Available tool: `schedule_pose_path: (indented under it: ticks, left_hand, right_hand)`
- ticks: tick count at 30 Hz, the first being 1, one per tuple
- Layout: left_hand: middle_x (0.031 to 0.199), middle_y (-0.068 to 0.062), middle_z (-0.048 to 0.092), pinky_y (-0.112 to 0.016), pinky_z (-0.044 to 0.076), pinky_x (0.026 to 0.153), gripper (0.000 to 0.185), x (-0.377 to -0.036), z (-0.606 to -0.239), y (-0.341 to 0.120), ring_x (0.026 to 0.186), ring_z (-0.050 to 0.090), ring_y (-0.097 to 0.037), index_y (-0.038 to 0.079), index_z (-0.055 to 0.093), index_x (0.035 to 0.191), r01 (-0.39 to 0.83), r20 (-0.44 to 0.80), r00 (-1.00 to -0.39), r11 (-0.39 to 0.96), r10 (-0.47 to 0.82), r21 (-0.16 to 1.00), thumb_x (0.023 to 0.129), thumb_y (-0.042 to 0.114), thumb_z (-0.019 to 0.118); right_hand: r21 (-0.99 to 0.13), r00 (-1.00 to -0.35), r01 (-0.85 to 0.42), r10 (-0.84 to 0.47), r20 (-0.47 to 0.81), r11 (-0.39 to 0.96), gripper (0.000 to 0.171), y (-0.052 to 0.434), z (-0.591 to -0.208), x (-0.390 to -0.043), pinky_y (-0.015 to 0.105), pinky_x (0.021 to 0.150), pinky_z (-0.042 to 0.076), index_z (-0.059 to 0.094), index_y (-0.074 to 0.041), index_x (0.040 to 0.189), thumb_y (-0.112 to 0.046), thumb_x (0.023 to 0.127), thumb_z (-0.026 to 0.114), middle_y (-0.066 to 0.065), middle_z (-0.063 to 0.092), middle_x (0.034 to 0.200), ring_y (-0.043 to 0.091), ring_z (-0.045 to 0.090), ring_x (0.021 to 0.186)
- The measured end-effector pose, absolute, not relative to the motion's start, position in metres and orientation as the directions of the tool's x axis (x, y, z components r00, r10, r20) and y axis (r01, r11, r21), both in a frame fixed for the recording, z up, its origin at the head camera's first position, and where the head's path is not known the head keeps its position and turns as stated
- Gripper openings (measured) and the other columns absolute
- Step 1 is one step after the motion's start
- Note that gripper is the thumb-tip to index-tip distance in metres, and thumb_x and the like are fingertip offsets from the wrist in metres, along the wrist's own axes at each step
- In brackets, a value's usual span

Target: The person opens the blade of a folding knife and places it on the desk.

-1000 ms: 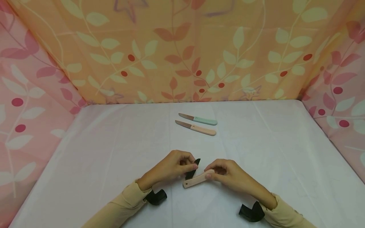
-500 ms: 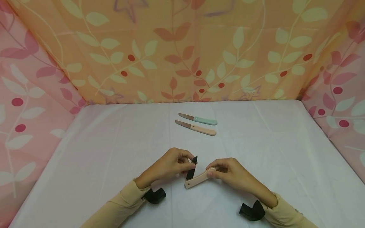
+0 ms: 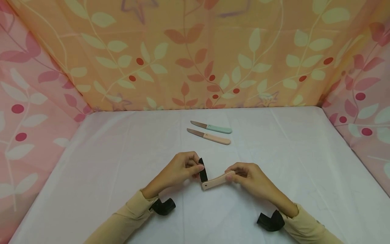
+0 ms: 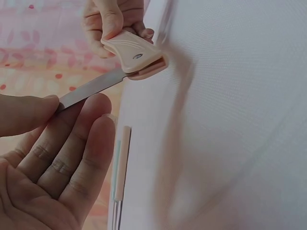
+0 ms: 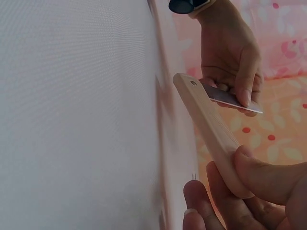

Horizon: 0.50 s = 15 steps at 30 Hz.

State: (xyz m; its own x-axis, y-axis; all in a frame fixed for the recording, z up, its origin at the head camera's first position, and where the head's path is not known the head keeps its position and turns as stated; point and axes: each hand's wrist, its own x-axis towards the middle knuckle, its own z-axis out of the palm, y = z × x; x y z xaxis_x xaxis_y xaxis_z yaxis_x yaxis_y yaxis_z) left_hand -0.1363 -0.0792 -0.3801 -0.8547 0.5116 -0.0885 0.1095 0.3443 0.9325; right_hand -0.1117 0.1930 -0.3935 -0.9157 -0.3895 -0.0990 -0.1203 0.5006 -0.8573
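Between the two hands is a folding knife (image 3: 217, 181) with a pale pink handle, its blade (image 3: 203, 172) swung partway out at a steep angle. My left hand (image 3: 183, 168) pinches the blade near its tip between thumb and fingers. The far end of the handle (image 5: 211, 127) is gripped by my right hand (image 3: 248, 178), thumb on top. In the left wrist view the blade (image 4: 93, 89) comes out of the slot at the handle's pivot end. Both hands hold the knife above the white cloth.
Farther back on the white cloth (image 3: 137, 145) lie two unfolded knives, one with a mint green handle (image 3: 219, 129) and one with a pale pink handle (image 3: 217, 139). A patterned orange curtain (image 3: 195, 67) hangs behind, with pink ones at the sides.
The blade has swung wider from the handle, its tip moving left with my left hand. Both hands have moved slightly away from the body with the knife; the two other knives stay put.
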Motion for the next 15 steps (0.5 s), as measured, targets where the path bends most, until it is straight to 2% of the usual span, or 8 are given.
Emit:
schedule_pose_path:
  ticks: [5, 10, 15]
  left_hand:
    - [0.079, -0.016, 0.075, -0.038, 0.059, 0.069, 0.014, -0.1404, -0.3806, -0.0819, 0.072, 0.071, -0.028, 0.001, 0.057, 0.09, 0.093, -0.073, -0.868, 0.306, 0.491, 0.948, 0.095, 0.011, 0.065]
    - [0.08, -0.018, 0.075, -0.04, 0.059, 0.069, 0.016, -0.1441, -0.3814, -0.0847, 0.073, 0.072, -0.032, 0.0, 0.055, 0.09, 0.1, -0.055, -0.879, 0.296, 0.473, 0.95, 0.096, 0.011, 0.064]
    - [0.081, -0.02, 0.074, -0.041, 0.059, 0.069, 0.015, -0.1447, -0.3791, -0.0867, 0.074, 0.071, -0.036, -0.002, 0.056, 0.091, 0.107, -0.03, -0.887, 0.27, 0.46, 0.957, 0.096, 0.01, 0.063]
  right_hand:
    - [-0.876, -0.931, -0.091, -0.353, -0.094, 0.474, 0.024, 0.1956, -0.3924, -0.1142, 0.023, 0.069, 0.05, 0.072, -0.01, 0.106, -0.03, 0.092, 0.071, 0.005, 0.074, 0.095, 0.014, 0.068, 0.085]
    - [-0.882, -0.944, -0.097, -0.323, -0.065, 0.461, 0.024, 0.1978, -0.3933, -0.1161, 0.023, 0.071, 0.051, 0.072, -0.008, 0.107, -0.027, 0.093, 0.07, 0.006, 0.074, 0.091, 0.014, 0.069, 0.083]
    - [-0.882, -0.959, -0.087, -0.279, -0.052, 0.463, 0.025, 0.1997, -0.3926, -0.1173, 0.023, 0.075, 0.052, 0.072, -0.008, 0.108, -0.028, 0.092, 0.071, 0.006, 0.075, 0.096, 0.01, 0.07, 0.088]
